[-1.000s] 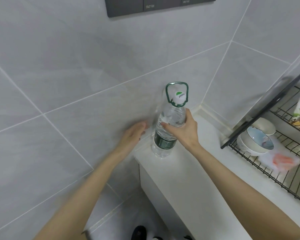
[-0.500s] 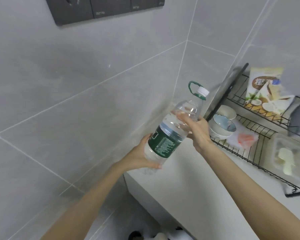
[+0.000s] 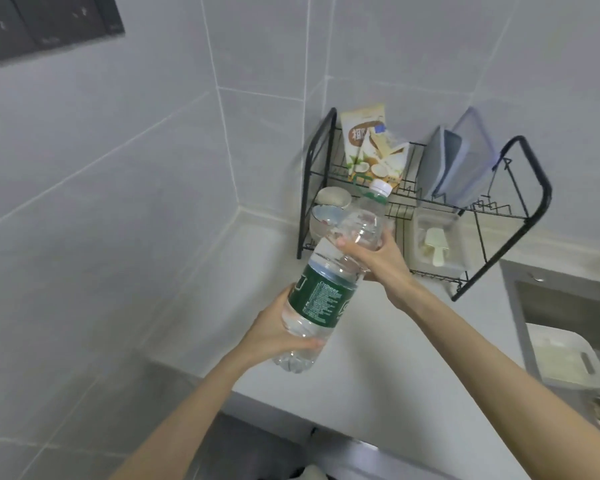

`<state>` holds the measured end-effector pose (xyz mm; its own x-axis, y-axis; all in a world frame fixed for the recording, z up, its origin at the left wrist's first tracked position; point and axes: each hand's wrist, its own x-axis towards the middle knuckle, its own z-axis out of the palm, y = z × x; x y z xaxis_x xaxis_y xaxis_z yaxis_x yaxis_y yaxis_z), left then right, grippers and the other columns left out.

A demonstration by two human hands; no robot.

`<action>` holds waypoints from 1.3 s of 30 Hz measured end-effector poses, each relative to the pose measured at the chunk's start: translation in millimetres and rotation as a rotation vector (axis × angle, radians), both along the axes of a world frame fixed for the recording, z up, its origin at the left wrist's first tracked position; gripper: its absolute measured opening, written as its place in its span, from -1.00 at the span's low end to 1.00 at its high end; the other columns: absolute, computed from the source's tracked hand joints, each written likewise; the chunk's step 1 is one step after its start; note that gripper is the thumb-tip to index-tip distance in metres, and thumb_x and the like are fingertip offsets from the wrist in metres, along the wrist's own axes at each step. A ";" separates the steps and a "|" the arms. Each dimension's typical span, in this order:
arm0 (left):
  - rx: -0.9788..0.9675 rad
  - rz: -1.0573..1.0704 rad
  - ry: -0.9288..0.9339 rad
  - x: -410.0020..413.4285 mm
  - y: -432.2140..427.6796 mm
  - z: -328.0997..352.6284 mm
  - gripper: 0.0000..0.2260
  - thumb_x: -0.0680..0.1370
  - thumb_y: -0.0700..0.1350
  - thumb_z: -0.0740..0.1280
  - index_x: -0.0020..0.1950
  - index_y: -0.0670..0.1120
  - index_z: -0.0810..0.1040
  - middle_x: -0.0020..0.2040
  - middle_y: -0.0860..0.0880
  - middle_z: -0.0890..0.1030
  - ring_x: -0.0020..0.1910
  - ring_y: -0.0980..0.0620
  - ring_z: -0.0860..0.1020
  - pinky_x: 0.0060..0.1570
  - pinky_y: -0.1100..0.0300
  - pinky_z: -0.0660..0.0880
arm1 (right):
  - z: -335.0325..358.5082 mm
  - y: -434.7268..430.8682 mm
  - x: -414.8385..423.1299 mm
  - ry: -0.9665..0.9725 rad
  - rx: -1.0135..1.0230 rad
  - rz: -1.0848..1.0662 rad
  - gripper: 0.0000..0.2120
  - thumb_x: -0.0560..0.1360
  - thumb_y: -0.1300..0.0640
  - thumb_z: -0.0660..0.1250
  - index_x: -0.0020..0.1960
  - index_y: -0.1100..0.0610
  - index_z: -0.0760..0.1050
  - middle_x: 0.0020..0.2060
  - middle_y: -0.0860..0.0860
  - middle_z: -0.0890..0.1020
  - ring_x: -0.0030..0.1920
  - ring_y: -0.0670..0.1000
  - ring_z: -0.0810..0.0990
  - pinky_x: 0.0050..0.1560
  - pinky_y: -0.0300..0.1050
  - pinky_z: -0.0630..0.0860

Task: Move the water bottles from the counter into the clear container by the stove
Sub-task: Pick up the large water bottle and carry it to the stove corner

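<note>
Fingers (image 3: 347, 242) of my right hand (image 3: 378, 263) wrap the water bottle (image 3: 326, 299) at its shoulder; my left hand (image 3: 274, 329) grips its base. Both forearms extended. Bottle held above the counter (image 3: 378, 358), tilted, cap toward 1 o'clock, near the dish rack (image 3: 534, 188).

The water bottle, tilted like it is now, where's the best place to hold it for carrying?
Probably two holds, as shown. The water bottle is large, smooth and tilted, cap up and away. The right hand wraps the narrower shoulder from the right; the left hand cups the lower body under the green label from below-left, bearing the weight.
</note>
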<state>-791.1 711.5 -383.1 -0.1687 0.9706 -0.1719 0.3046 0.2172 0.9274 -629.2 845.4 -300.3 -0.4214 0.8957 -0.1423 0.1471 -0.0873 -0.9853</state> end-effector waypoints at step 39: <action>0.149 -1.417 0.020 500.3 -51.7 44.3 -0.13 0.16 0.01 0.66 0.34 0.30 0.27 0.20 0.40 0.48 0.19 0.44 0.44 0.02 0.54 0.38 | 46.3 -320.8 481.5 0.006 0.296 -1.421 -0.41 0.23 0.08 0.62 0.19 0.04 0.46 0.02 -0.01 0.68 -0.01 -0.06 0.68 -0.06 -0.13 0.63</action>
